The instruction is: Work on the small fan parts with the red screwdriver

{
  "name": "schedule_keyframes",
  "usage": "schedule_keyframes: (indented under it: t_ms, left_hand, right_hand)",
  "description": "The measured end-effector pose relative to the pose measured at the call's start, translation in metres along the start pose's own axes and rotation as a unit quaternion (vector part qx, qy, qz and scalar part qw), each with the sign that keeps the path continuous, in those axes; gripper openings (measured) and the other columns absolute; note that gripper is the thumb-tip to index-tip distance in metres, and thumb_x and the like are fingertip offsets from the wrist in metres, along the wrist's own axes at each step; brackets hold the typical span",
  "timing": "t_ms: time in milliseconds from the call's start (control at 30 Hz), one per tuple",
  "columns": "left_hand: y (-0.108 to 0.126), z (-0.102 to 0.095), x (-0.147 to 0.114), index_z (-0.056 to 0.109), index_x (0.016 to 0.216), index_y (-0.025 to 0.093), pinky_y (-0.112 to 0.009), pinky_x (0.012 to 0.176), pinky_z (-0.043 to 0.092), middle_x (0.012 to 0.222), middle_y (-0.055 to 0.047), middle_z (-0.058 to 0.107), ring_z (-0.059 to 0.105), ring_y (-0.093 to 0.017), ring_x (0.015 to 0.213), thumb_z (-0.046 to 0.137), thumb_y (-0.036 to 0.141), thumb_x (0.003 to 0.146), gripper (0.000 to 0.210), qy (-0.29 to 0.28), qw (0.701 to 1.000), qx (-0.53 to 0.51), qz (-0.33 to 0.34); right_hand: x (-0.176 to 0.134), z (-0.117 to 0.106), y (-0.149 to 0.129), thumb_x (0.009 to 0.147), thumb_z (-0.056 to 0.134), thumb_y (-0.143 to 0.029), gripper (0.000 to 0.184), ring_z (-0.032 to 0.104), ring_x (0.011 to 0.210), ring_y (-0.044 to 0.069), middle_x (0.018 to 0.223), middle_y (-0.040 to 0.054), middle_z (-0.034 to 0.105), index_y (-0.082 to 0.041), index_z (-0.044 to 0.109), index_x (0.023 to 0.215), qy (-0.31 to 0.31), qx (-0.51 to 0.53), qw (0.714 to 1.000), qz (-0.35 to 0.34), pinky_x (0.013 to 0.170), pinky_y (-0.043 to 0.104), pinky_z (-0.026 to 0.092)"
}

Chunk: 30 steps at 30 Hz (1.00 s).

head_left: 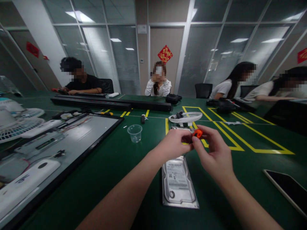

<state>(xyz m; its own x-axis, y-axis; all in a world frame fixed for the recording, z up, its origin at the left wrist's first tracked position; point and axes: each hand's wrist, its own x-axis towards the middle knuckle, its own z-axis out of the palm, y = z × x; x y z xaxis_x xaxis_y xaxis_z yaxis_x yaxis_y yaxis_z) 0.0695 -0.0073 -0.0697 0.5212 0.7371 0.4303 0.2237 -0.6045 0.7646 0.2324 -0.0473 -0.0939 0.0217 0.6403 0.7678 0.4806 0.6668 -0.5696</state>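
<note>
My right hand (214, 151) is closed, pinching a small orange-and-black object (198, 133) between thumb and fingers; its round end shows, the rest is hidden. My left hand (176, 142) is closed too, its fingertips meeting the left side of that object; what they hold is hidden. Both hands are raised over the table. Below them a silver hard drive (177, 182) lies flat with its label up, its far end covered by my left hand. Just past my fingers, the edge of another silvery metal piece (183, 128) shows.
A clear plastic cup (135, 133) and a white fan grille (185, 117) stand beyond my hands. To the left lies a black-framed panel (100, 127) with parts on it; a phone (287, 188) lies at right. Long black bars (107, 103) lie farther back. Several people sit around the table.
</note>
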Motion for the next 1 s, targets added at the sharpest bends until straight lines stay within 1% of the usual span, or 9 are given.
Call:
schedule_keyframes:
  t_ms: [100,300,400,500,567,667,767,867,1000]
  left_hand:
    - [0.0013,0.0006,0.0,0.074,0.088,0.013,-0.026,0.073,0.048,0.085,-0.005,0.075,0.067,-0.016,0.081,0.066,0.017,0.082,0.011,-0.003,1.0,-0.011,0.001]
    - [-0.0029,0.0016,0.0001,0.067,0.08,0.013,-0.023,0.064,0.044,0.074,0.001,0.065,0.058,-0.012,0.07,0.071,0.021,0.077,0.009,0.036,0.999,-0.038,0.004]
    - [-0.0029,0.0001,0.0002,0.067,0.08,0.013,-0.023,0.067,0.045,0.075,0.001,0.064,0.058,-0.012,0.071,0.068,0.017,0.078,0.004,0.02,0.998,-0.051,0.012]
    - [-0.0013,-0.0007,0.0002,0.07,0.085,0.012,-0.024,0.072,0.048,0.08,-0.002,0.068,0.062,-0.013,0.077,0.066,0.016,0.08,0.007,0.001,0.998,-0.059,0.011]
    - [-0.0012,-0.0003,0.0002,0.071,0.086,0.012,-0.025,0.074,0.049,0.083,-0.003,0.07,0.064,-0.014,0.079,0.067,0.019,0.081,0.01,0.003,0.998,-0.054,0.008]
    - [-0.0028,0.0005,0.0,0.07,0.084,0.013,-0.025,0.069,0.047,0.08,-0.002,0.068,0.061,-0.014,0.075,0.071,0.023,0.078,0.012,0.017,0.999,-0.029,-0.001]
    - [-0.0029,-0.0003,-0.0002,0.069,0.083,0.014,-0.024,0.067,0.046,0.077,-0.001,0.067,0.06,-0.014,0.073,0.071,0.022,0.078,0.01,0.019,1.0,-0.016,-0.009]
    - [-0.0003,-0.0017,-0.0001,0.071,0.082,0.013,-0.024,0.068,0.046,0.078,-0.002,0.07,0.062,-0.014,0.074,0.068,0.018,0.079,0.006,0.006,1.0,-0.014,-0.001]
    - [0.0015,-0.0009,0.0001,0.074,0.087,0.013,-0.025,0.072,0.048,0.084,-0.004,0.074,0.066,-0.016,0.079,0.066,0.016,0.081,0.01,-0.003,1.0,-0.018,0.009]
  right_hand:
    - [-0.0012,-0.0001,0.0001,0.098,0.063,-0.023,0.039,0.068,0.113,0.027,0.126,0.0092,0.069,-0.028,0.061,0.137,-0.007,0.013,1.0,0.003,0.098,0.047,0.055]
    - [0.0005,0.0008,0.0021,0.092,0.071,-0.023,0.038,0.068,0.101,0.025,0.114,0.0069,0.068,-0.027,0.064,0.13,0.012,-0.019,1.0,-0.004,0.093,0.046,0.056]
    - [0.0013,0.0009,0.0005,0.093,0.07,-0.024,0.039,0.068,0.103,0.025,0.116,0.0076,0.068,-0.027,0.064,0.131,0.006,-0.011,1.0,-0.005,0.094,0.046,0.055]
    - [0.001,0.0004,-0.0013,0.097,0.064,-0.024,0.039,0.068,0.107,0.026,0.122,0.0087,0.069,-0.028,0.063,0.135,-0.004,-0.002,1.0,0.001,0.094,0.046,0.056]
    - [0.0008,0.0001,-0.0012,0.098,0.063,-0.023,0.037,0.069,0.106,0.026,0.122,0.0084,0.07,-0.028,0.063,0.134,0.002,-0.006,1.0,0.0,0.093,0.046,0.056]
    - [0.0012,0.0001,0.0007,0.095,0.067,-0.024,0.035,0.069,0.1,0.025,0.115,0.0074,0.069,-0.028,0.064,0.129,0.011,-0.016,1.0,-0.005,0.09,0.045,0.056]
    - [0.0014,0.0001,0.0017,0.093,0.07,-0.024,0.035,0.068,0.099,0.025,0.113,0.0067,0.068,-0.028,0.064,0.127,0.011,-0.019,1.0,-0.003,0.09,0.045,0.056]
    - [0.0005,0.0001,0.0006,0.094,0.069,-0.024,0.037,0.068,0.104,0.025,0.117,0.0075,0.068,-0.028,0.063,0.13,0.005,-0.003,1.0,0.0,0.093,0.046,0.056]
    - [-0.0011,0.0005,0.0001,0.098,0.063,-0.023,0.039,0.068,0.113,0.027,0.125,0.0087,0.069,-0.029,0.061,0.136,-0.006,0.013,1.0,0.007,0.098,0.048,0.055]
